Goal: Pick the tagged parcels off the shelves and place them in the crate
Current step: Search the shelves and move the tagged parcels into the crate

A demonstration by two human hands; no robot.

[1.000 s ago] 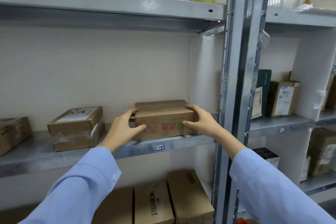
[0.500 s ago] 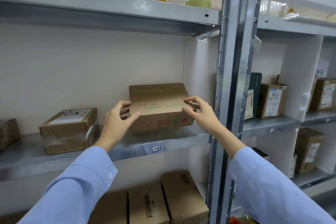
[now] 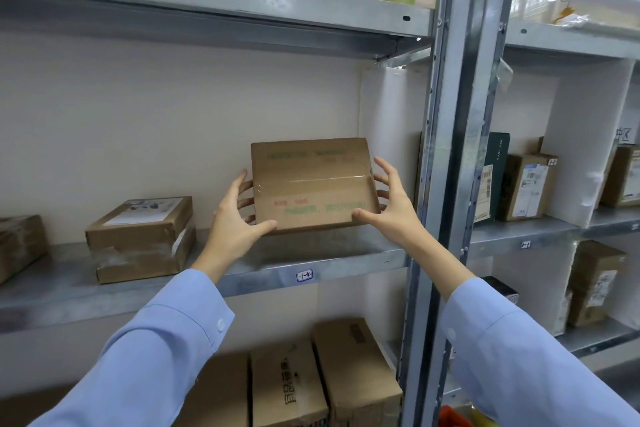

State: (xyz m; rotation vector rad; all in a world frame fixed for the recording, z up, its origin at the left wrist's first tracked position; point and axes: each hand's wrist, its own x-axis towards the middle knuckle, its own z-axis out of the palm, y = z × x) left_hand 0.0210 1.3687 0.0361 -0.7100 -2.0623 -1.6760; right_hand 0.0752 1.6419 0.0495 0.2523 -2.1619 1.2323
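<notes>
Gripping a flat brown cardboard parcel (image 3: 311, 184) between both hands, the person is holding it tipped up, broad face toward the camera, just above the deck of the middle shelf (image 3: 259, 276) and close beside the steel upright (image 3: 446, 184). Left hand (image 3: 230, 222) is clamping the left edge, thumb lying across the lower front corner, fingers curling round behind. Right hand (image 3: 391, 204) is doing likewise on the right edge, thumb on the lower corner, fingers wrapping the side, forefinger standing off the card. Lower edge is looking clear of the deck, a shadow lying under it.

Handling, as judged: carton is looking light, thumbs and fingers alone carrying it. Walls are looking stiff, corners square, nothing sagging. A strip of clear tape (image 3: 311, 179) is running across the face and is probably making that band slick, so bare card at the edges is offering better purchase. Contents unknown, so hard squeezing is risking a dented panel. Best hold: palms on the two ends, or one hand going under the base. Crate is not showing in this view. Two stacked cartons (image 3: 138, 239) are sitting well to the left on the same shelf
</notes>
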